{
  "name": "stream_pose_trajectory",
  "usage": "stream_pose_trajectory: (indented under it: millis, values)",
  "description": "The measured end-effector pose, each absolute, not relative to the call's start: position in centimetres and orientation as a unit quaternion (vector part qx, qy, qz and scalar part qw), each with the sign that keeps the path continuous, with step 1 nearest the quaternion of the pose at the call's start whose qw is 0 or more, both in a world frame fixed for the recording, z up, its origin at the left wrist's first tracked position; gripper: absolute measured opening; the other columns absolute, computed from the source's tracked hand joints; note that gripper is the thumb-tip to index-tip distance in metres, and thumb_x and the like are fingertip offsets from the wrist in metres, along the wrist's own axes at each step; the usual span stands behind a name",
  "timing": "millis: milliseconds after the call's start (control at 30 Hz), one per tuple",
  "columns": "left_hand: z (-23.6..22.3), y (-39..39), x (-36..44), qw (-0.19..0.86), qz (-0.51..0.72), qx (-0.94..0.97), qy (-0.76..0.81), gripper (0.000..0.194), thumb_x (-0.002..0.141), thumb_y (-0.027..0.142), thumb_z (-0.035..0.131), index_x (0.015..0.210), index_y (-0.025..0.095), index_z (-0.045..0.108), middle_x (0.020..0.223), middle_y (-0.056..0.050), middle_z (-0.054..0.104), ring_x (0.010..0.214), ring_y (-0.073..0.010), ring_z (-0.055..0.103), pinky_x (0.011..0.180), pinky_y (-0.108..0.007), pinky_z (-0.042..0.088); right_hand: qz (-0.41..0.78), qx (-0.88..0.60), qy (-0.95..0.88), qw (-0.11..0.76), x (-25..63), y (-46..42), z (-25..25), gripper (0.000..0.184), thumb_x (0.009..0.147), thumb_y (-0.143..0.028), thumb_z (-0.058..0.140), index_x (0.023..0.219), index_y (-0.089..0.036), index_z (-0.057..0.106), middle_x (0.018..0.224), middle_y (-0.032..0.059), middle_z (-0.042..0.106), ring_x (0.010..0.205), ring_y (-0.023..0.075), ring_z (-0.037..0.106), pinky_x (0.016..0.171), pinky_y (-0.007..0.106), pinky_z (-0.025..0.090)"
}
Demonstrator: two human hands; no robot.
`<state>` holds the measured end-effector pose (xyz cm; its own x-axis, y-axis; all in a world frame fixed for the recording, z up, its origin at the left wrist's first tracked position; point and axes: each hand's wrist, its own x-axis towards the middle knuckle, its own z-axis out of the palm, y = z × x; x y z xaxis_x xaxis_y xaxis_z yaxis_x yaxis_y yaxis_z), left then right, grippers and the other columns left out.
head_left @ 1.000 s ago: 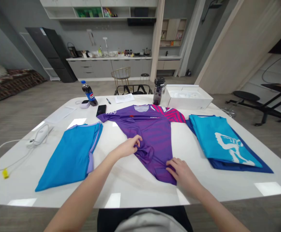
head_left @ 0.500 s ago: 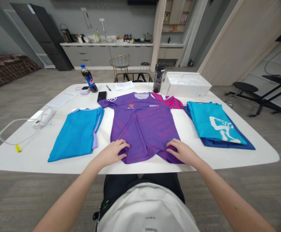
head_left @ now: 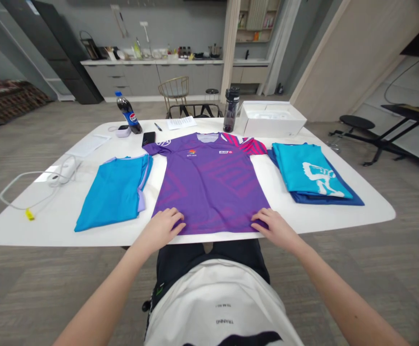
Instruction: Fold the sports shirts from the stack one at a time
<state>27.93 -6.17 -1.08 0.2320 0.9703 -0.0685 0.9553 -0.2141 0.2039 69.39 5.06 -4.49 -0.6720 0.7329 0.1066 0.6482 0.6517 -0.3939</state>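
Observation:
A purple short-sleeved T-shirt (head_left: 209,187) lies face up on the white table, collar away from me, one sleeve striped pink. My left hand (head_left: 163,227) is closed on its lower left hem corner, the thumb and fingers bent around the cloth. At the opposite hem corner, my right hand (head_left: 274,228) pinches the fabric the same way. Between them the hem runs nearly straight, close to the table's front edge. A folded blue garment (head_left: 111,192) lies left of the shirt, with lilac cloth beneath. To the right rests a folded turquoise garment (head_left: 299,168) on dark blue cloth (head_left: 355,198).
Along the far side of the table (head_left: 371,209) stand a cola bottle (head_left: 128,114), a dark drink bottle (head_left: 231,110) and a white box (head_left: 272,120). A phone (head_left: 149,139) lies by the left sleeve. A white cable (head_left: 9,185) trails on the left.
My hands have drawn the hem corners apart, and the wavy hem is now almost straight, with fewer folds in the shirt. The camera view has shifted slightly.

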Motion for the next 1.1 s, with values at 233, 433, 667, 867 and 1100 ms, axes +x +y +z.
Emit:
stream_pose_trajectory:
  millis: [233, 433, 667, 867, 1100]
  values:
    - [-2.7, -8.6, 30.5, 0.164, 0.041, 0.751, 0.638, 0.034, 0.104, 0.050, 0.042, 0.095, 0.025, 0.063, 0.086, -0.003, 0.070, 0.082, -0.0216, 0.068, 0.074, -0.031, 0.046, 0.168, -0.438, -0.878, 0.098, 71.0, 4.2, -4.2, 0.039, 0.105, -0.049, 0.041, 0.091, -0.025, 0.068, 0.083, 0.0045, 0.069, 0.083, 0.0229, 0.065, 0.078, 0.036, 0.049]
    - [-1.7, -3.1, 30.2, 0.179, 0.151, 0.767, 0.597, 0.038, 0.106, 0.043, 0.035, 0.103, 0.025, 0.068, 0.104, -0.004, 0.072, 0.101, -0.0195, 0.068, 0.091, -0.031, 0.051, 0.153, -0.412, -0.891, 0.114, 65.8, 8.4, -3.0, 0.037, 0.102, -0.053, 0.047, 0.096, -0.025, 0.070, 0.093, 0.0064, 0.072, 0.089, 0.0230, 0.067, 0.085, 0.037, 0.052]
    - [-5.5, 6.7, 28.3, 0.036, 0.108, 0.709, 0.696, 0.060, 0.102, 0.052, 0.044, 0.156, 0.027, 0.041, 0.166, -0.010, 0.033, 0.155, -0.0320, 0.025, 0.125, -0.058, 0.018, 0.110, -0.406, -0.905, 0.063, 57.0, 14.9, -5.6, 0.055, 0.104, -0.057, 0.038, 0.154, -0.035, 0.044, 0.165, 0.0060, 0.036, 0.154, 0.0344, 0.025, 0.119, 0.071, 0.014]
    - [-7.1, 4.6, 29.0, 0.047, 0.072, 0.692, 0.716, 0.065, 0.102, 0.060, 0.036, 0.161, 0.031, 0.032, 0.167, -0.007, 0.030, 0.156, -0.0326, 0.024, 0.125, -0.064, 0.014, 0.112, -0.408, -0.905, 0.042, 57.7, 13.4, -6.7, 0.067, 0.100, -0.067, 0.038, 0.160, -0.039, 0.032, 0.168, 0.0051, 0.027, 0.155, 0.0396, 0.016, 0.118, 0.076, 0.006]
    - [-6.2, 10.6, 28.6, 0.062, 0.077, 0.718, 0.689, 0.063, 0.103, 0.055, 0.036, 0.161, 0.030, 0.031, 0.168, -0.009, 0.027, 0.156, -0.0320, 0.024, 0.125, -0.061, 0.019, 0.163, -0.419, -0.891, 0.059, 57.0, 19.4, -4.9, 0.062, 0.104, -0.062, 0.030, 0.159, -0.035, 0.036, 0.168, 0.0039, 0.029, 0.155, 0.0314, 0.022, 0.122, 0.064, 0.020]
